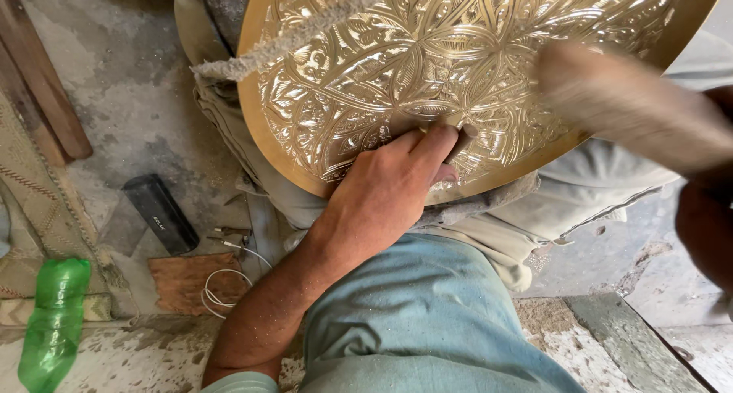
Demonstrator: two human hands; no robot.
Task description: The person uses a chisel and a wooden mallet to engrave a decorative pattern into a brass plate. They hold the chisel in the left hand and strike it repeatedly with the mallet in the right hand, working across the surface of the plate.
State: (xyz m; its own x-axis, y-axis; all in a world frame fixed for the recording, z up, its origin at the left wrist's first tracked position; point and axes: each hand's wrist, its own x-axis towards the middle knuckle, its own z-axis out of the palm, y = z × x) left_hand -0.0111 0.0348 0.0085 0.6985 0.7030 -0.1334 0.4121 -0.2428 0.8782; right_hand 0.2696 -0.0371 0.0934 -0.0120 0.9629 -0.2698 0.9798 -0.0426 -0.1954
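A round engraved brass tray (458, 65) is propped on the lap, above a rough concrete floor (145, 111). The left hand (389, 191) is closed on a small punch (460, 140) set against the tray. The right hand (706, 210), blurred, is closed around a hammer (626, 103). A green bottle (52, 320) lies near left.

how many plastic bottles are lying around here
1: a green plastic bottle lies on the floor at the lower left, beside the woven mat. Others may be hidden outside the view.
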